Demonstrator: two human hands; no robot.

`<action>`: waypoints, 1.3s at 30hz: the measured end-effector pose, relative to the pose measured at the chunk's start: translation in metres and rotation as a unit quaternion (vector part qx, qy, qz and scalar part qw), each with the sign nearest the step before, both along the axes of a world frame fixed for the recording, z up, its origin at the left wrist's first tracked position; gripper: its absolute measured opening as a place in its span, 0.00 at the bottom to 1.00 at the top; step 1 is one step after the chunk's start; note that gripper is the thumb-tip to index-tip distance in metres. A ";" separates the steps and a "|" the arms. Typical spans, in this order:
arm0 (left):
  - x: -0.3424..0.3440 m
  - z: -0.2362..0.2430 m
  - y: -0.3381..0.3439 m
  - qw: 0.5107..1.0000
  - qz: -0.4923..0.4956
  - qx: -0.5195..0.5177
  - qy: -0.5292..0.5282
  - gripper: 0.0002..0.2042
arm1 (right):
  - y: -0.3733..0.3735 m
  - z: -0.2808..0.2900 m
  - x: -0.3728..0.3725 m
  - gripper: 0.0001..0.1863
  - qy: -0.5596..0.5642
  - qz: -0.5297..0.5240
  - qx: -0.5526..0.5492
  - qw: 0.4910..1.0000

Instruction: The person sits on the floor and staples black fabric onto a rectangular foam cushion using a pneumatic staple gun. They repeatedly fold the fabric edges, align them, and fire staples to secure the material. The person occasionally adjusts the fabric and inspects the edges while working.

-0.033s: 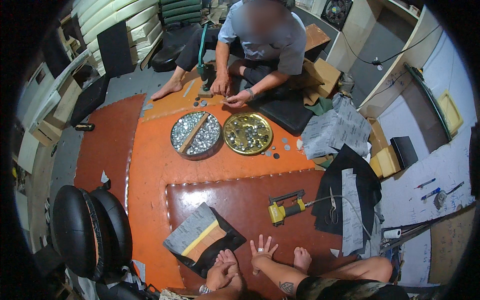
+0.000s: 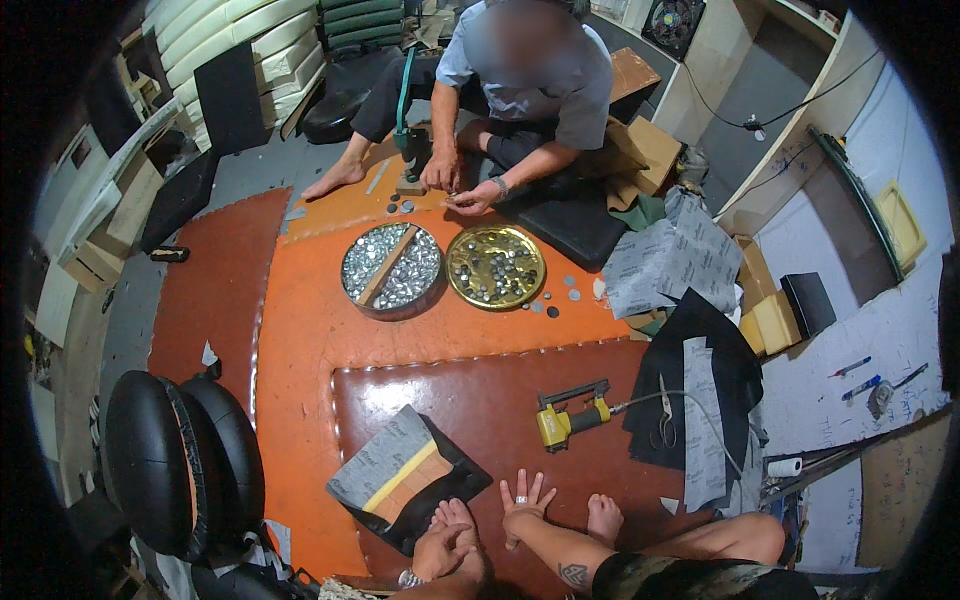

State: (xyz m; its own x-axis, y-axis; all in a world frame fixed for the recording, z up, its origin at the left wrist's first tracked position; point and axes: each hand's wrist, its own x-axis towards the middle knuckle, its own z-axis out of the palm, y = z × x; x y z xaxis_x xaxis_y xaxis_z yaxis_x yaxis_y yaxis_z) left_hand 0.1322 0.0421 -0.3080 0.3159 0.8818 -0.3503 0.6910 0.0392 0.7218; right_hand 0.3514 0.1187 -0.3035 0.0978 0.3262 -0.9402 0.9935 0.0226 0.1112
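My right hand [image 2: 527, 505] lies palm down on the brown mat [image 2: 440, 385], fingers spread, a ring on one of them. Against my bare foot [image 2: 456, 516] rests my left hand [image 2: 438, 553], its fingers curled in and nothing visible in them. Just beyond that foot is a flat panel [image 2: 412, 470] with grey printed sheet, a yellow strip, a tan layer and black covering material; neither hand holds it. Farther right on the mat lies a yellow and black pneumatic stapler [image 2: 572, 415] with a hose attached.
Across from me a seated person [image 2: 540, 110] works with both hands beside a small hand press [image 2: 408, 150]. Between us stand a divided round tin [image 2: 442, 285] of silvery pieces and a gold tray [image 2: 541, 275]. Scissors [image 2: 665, 415] lie on black sheets at right; black round cushions [image 2: 150, 465] stand left.
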 end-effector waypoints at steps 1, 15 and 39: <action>0.000 0.000 0.000 1.000 0.001 -0.007 0.000 0.26 | 0.000 0.000 0.000 0.84 0.000 0.000 0.001 1.000; 0.002 0.000 0.010 1.000 -0.005 0.006 0.002 0.23 | 0.009 0.001 0.001 0.85 -0.009 0.008 0.005 1.000; 0.001 -0.009 0.006 1.000 0.006 0.018 -0.012 0.19 | 0.008 -0.002 0.002 0.85 -0.010 0.010 0.008 1.000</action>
